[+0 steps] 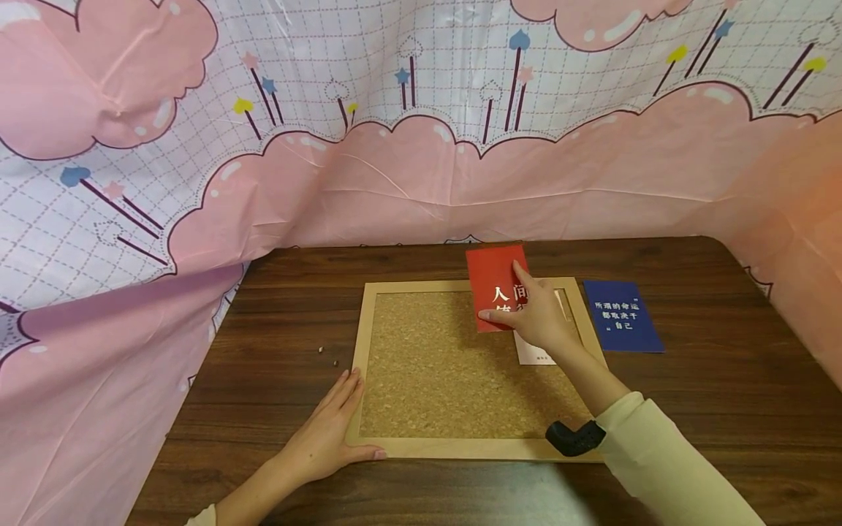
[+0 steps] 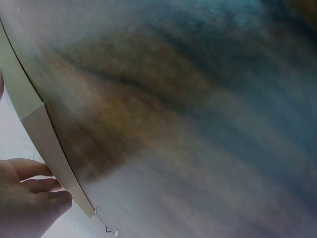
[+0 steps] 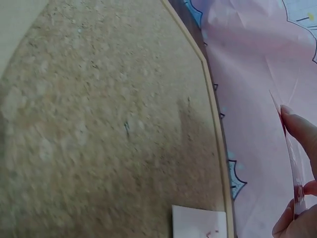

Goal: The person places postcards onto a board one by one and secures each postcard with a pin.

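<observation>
The right hand (image 1: 536, 315) has its thumb and fingers closed on the right side of a red card (image 1: 490, 277), pinching it with the printed white characters facing the head camera. The card is raised over the upper right part of a cork board (image 1: 434, 372), its top end reaching past the wooden frame (image 1: 473, 448). Below that hand, a white card (image 1: 531, 355) lies on the cork, partly covered. The left hand (image 1: 322, 435) holds no loose item; its fingers are extended against the frame's left side, the thumb at the near left corner. Just right of the board, a blue card (image 1: 623, 317) with white characters lies on the dark wooden table (image 1: 717, 409). Two tiny bits (image 1: 320, 350) sit left of the board. Behind everything hangs a pink, cloud-patterned cloth (image 1: 395, 190).
</observation>
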The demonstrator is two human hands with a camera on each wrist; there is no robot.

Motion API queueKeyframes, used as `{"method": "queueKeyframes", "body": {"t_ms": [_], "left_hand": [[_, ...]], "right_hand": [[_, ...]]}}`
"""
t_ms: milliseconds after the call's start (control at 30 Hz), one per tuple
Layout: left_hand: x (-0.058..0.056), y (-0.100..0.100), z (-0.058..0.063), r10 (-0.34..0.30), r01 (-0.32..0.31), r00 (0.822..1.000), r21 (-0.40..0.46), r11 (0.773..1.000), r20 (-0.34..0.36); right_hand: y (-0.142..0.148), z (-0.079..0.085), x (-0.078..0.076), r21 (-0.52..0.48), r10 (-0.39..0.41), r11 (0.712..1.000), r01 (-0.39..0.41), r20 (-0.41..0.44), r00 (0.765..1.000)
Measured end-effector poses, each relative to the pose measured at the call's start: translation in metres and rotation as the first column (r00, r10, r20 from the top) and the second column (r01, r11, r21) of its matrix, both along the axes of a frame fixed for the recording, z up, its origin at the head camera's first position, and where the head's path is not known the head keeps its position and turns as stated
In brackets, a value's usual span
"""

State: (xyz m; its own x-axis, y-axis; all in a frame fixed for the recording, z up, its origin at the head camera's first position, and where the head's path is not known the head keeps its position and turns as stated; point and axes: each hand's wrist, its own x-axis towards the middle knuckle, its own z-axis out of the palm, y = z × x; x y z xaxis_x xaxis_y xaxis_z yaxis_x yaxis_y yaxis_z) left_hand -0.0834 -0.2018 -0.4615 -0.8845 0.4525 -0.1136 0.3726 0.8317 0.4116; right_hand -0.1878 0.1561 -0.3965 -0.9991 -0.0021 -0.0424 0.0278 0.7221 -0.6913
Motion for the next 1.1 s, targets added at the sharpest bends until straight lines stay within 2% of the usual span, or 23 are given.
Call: {"method": "queueKeyframes", "body": {"t_ms": [100,533,1100], "left_hand": [[0.000,0.000,0.000,-0.001,0.001,1.000,0.002,1.000,-0.002],[0.000,0.000,0.000,-0.006,0.006,1.000,0.015,1.000,-0.010],[0.001,0.000,0.001,-0.002,0.002,1.000,0.013,1.000,-0.009]], "right_hand": [[-0.005,-0.006,0.000,-0.026,0.007,1.000,-0.007,0.014,1.000],[-0.031,-0.028,0.004,0.005,-0.006,1.000,0.005,0.136,0.991],[-0.035,-0.047,0.008,0.037,-0.007,0.999,0.001,0.177,0.984]]}}
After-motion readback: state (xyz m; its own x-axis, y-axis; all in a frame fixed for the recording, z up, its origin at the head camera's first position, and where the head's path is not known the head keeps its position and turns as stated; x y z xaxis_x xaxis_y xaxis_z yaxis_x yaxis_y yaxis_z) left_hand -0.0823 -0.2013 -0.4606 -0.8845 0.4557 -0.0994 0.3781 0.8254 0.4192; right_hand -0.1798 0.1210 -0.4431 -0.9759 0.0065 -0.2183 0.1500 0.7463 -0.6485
